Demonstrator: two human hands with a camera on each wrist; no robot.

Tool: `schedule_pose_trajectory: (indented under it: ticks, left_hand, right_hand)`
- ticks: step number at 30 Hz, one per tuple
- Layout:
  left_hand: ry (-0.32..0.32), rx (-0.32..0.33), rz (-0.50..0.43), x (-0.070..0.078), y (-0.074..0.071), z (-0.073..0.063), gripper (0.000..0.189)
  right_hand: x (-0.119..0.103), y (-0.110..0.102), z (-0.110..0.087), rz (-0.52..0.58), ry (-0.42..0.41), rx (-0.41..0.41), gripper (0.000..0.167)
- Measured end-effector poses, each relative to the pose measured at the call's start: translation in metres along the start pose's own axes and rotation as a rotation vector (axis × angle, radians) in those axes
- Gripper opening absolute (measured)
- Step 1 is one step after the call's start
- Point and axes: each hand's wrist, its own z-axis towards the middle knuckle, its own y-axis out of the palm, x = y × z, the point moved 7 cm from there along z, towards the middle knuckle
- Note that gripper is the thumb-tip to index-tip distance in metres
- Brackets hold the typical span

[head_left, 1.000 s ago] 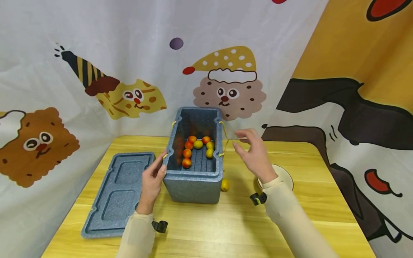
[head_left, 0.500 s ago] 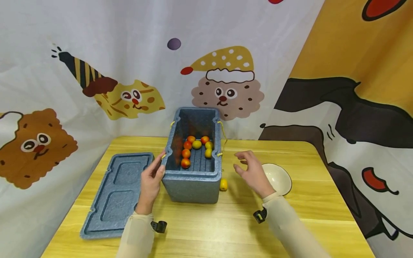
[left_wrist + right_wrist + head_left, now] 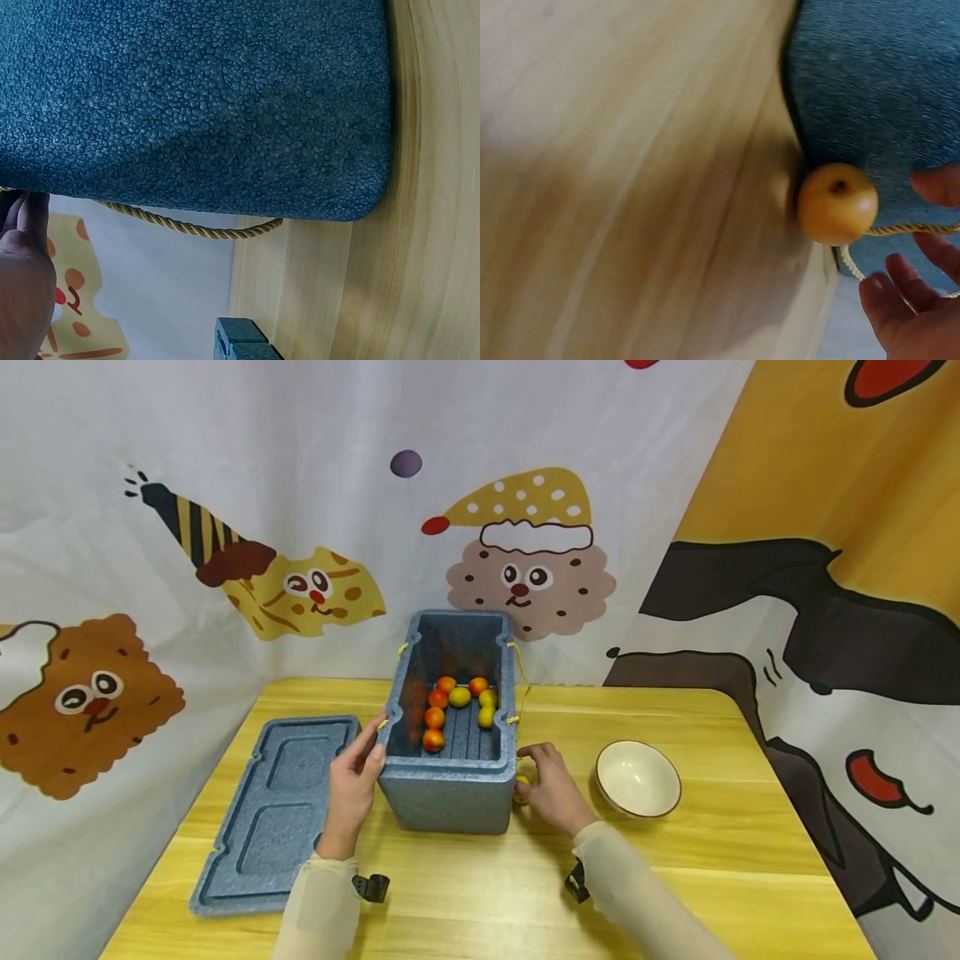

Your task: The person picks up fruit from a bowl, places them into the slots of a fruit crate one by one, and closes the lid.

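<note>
A grey-blue foam box [image 3: 450, 793], lidless and with yellow rope handles, stands on the table. Small orange-red fruits [image 3: 433, 741] and yellow fruits [image 3: 460, 697] lie on its floor. My left hand [image 3: 354, 785] rests against its near left rim, fingers fairly straight along the side. A round yellow fruit [image 3: 838, 204] sits on the table beside the box's right wall. My right hand [image 3: 552, 789] is down at this fruit, partly covering it in the head view. In the right wrist view its fingers [image 3: 885, 300] are spread, with space between them and the fruit, near the rope [image 3: 907, 229].
Left of the box lies its flat grey-blue lid [image 3: 281, 802]. A white bowl [image 3: 639, 779] with a brown rim stands to the right. The wooden table [image 3: 480, 910] backs onto a printed cloth [image 3: 322, 460].
My right hand has come down and to the left, from beside the box's upper rim to the yellow fruit, uncovering the bowl. My left hand has stayed at the rim.
</note>
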Motion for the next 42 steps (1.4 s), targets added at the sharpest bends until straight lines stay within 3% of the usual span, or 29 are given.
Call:
schedule_pose_trajectory:
  ticks: [6, 15, 25, 29, 42]
  left_hand:
    - [0.007, 0.005, 0.0, 0.002, 0.0, 0.001, 0.042]
    - [0.0, 0.001, 0.004, 0.003, 0.0, 0.001, 0.042]
    - [0.021, -0.004, 0.001, 0.001, 0.0, 0.001, 0.04]
    - [0.023, 0.007, -0.003, 0.003, 0.0, 0.002, 0.041]
    - [-0.009, 0.016, 0.005, 0.0, 0.002, 0.0, 0.042]
  right_hand:
    - [0.004, 0.01, 0.0, -0.065, -0.007, -0.014, 0.05]
    - [0.017, 0.02, -0.006, -0.087, -0.035, -0.037, 0.039]
    - [0.026, 0.014, -0.009, -0.039, 0.019, -0.041, 0.039]
    - [0.026, 0.012, -0.01, -0.033, 0.001, -0.028, 0.038]
    - [0.03, 0.001, -0.01, 0.003, 0.017, -0.006, 0.039]
